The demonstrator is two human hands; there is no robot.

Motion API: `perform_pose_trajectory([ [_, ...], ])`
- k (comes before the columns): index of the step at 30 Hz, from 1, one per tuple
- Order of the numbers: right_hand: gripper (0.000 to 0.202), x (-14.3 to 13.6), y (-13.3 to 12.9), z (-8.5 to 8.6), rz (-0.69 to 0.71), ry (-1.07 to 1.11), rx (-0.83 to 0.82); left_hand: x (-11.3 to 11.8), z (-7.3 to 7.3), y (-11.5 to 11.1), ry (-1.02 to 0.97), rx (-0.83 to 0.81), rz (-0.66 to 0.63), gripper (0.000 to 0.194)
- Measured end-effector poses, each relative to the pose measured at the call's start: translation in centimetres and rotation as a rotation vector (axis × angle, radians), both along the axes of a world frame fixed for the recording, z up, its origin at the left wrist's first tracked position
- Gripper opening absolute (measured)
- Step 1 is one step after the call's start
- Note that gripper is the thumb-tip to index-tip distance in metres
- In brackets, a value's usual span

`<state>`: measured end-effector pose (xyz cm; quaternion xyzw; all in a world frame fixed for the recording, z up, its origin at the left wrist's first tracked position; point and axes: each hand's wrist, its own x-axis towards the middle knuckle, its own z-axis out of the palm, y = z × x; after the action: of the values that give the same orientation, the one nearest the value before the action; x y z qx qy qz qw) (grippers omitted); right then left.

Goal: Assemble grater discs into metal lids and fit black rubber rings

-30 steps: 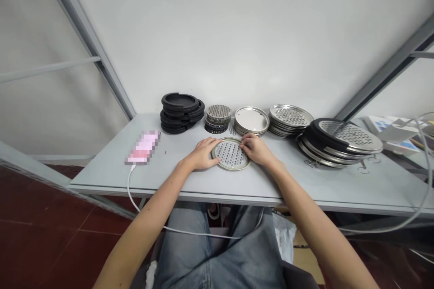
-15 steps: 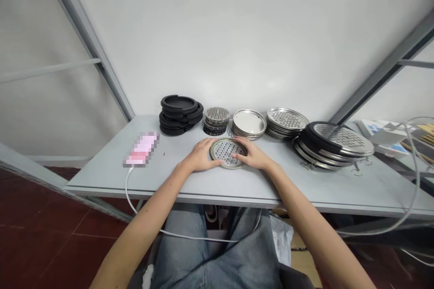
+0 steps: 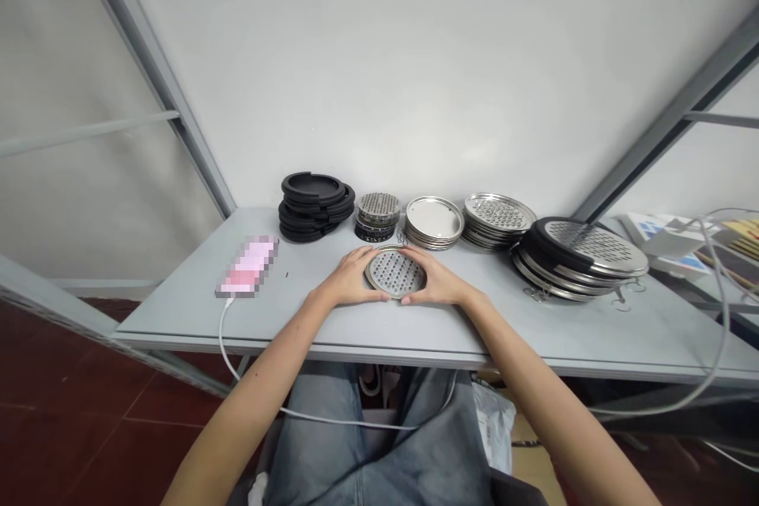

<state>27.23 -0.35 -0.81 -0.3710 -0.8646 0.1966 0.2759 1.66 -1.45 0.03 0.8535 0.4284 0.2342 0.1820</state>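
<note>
A round metal grater plate (image 3: 397,273) with rows of holes lies in a thin metal rim on the grey table, in front of me. My left hand (image 3: 351,278) curves around its left side, fingers along the far edge and thumb at the near edge. On the other side my right hand (image 3: 437,278) clasps it the same way. Both thumb tips meet the near rim, a small gap apart. Part of the rim is hidden under my fingers.
Behind stand black ring-shaped pieces (image 3: 314,205), small perforated discs (image 3: 379,209), shallow metal dishes (image 3: 435,217) and grater plates (image 3: 499,213), all stacked. Larger graters with black edging (image 3: 584,253) are at right. A phone (image 3: 249,265) with a white cable lies left.
Both thumbs have moved from the face of the grater plate to its near rim. My hands now wrap closer around its sides. The view has shifted slightly.
</note>
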Motion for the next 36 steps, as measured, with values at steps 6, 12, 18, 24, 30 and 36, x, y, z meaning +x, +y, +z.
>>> perform_pose_trajectory([
  [6,0.111,0.2,0.1,-0.2,-0.022,-0.008,-0.021,-0.1,0.0,0.1,-0.02,0.031,-0.007,0.093],
  [12,0.097,0.4,0.5,-0.3,-0.086,-0.001,0.031,-0.2,0.0,0.1,-0.029,0.044,0.002,0.082],
  [18,0.045,0.8,0.9,-0.1,-0.256,0.126,0.031,-0.3,0.1,0.1,-0.021,0.035,0.016,0.085],
  [24,0.039,0.7,0.8,-0.2,-0.287,0.152,0.015,-0.3,0.2,-0.1,0.006,0.005,0.046,0.086],
  [30,0.039,0.6,0.6,0.1,-0.179,0.121,0.014,-0.4,0.4,-0.3,0.022,-0.033,0.041,0.09],
  [36,0.029,1.5,0.6,0.9,-0.348,0.199,0.218,-0.5,0.1,-0.2,0.006,-0.02,0.043,0.089],
])
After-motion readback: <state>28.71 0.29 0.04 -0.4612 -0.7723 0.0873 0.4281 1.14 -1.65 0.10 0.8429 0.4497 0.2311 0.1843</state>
